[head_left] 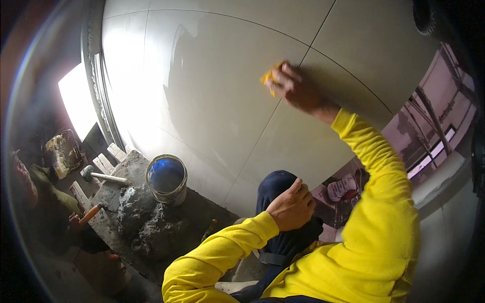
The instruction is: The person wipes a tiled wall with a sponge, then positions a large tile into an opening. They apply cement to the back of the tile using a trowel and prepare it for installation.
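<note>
Reaching up and forward, my right hand presses a yellow sponge against a large pale tiled wall. The hand is slightly blurred, and its fingers bend round the sponge close to where tile joints cross. A darker, damp-looking area spreads over the tiles left of it. My left hand is lower, its fingers curled over dark blue cloth; what lies inside them, if anything, is hidden. Both arms wear yellow sleeves.
Left of me, a mortar-covered platform carries a bucket with a blue inside, a mallet, a mortar heap and an orange-handled tool. A co-worker is beside it. A white container stands right.
</note>
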{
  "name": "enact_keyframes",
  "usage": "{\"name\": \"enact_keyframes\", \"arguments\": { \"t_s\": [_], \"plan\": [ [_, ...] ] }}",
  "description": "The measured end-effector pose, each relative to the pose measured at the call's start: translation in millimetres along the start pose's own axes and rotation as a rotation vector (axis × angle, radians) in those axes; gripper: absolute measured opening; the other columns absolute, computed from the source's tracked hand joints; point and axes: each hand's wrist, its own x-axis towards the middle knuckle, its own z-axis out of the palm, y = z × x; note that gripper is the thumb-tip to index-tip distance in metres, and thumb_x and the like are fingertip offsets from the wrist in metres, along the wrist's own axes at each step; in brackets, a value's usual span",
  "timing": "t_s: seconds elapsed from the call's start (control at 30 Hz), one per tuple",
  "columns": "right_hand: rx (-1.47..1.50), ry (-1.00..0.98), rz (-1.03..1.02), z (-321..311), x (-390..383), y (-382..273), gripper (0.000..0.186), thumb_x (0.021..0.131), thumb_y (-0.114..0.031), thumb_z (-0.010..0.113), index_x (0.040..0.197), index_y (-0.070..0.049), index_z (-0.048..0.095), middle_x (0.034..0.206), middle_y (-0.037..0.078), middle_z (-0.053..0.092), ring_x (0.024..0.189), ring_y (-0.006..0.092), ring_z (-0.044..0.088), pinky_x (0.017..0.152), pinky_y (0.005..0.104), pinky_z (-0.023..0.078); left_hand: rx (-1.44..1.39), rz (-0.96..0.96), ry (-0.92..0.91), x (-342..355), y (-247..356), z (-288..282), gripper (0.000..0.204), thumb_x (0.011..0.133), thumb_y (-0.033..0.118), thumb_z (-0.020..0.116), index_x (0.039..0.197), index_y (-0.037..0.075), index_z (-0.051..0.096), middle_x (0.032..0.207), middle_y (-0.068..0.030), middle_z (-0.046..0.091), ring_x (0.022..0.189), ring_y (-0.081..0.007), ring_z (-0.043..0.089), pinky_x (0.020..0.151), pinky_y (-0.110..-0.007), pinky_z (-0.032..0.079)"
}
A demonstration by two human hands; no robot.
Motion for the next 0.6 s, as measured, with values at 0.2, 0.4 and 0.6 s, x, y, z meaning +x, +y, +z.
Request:
{"name": "enact_keyframes", "arguments": {
  "t_s": [0.2, 0.4, 0.6],
  "plan": [
    [-0.124, 0.17, 0.331, -45.1, 13.4, 81.6, 0.036, 0.082, -0.005, 0.072, 0.117, -0.011, 0.067, 0.113, 0.008, 0.065, 0.102, 0.0303, 0.063, 0.083, 0.0428, 0.053, -0.006, -0.004, 0.052, -2.3, 3.6, -1.1, 0.021, 0.09, 0.025, 0.065, 0.094, 0.007, 0.074, 0.098, -0.0066, 0.072, 0.103, -0.0246, 0.065, 0.107, -0.046, 0.041],
    [-0.014, -0.164, 0.074, 21.5, -19.9, -100.0, 0.029, 0.088, -0.017, 0.066, 0.117, -0.013, 0.07, 0.112, 0.011, 0.067, 0.108, 0.0289, 0.063, 0.093, 0.0403, 0.054, 0.023, -0.019, 0.163, -3.9, 1.4, 5.8, 0.018, 0.087, 0.023, 0.064, 0.087, 0.007, 0.072, 0.091, -0.0056, 0.069, 0.098, -0.0243, 0.064, 0.105, -0.044, 0.043],
    [0.291, -0.23, -0.188, 69.0, -67.9, -154.1, 0.02, 0.093, -0.022, 0.062, 0.107, -0.017, 0.074, 0.115, 0.013, 0.069, 0.109, 0.0307, 0.065, 0.093, 0.0447, 0.055, -0.033, -0.051, 0.148, -3.1, 5.9, 2.0, 0.018, 0.085, 0.023, 0.064, 0.088, 0.006, 0.071, 0.092, -0.007, 0.069, 0.098, -0.0254, 0.064, 0.106, -0.044, 0.043]
  ]
}}
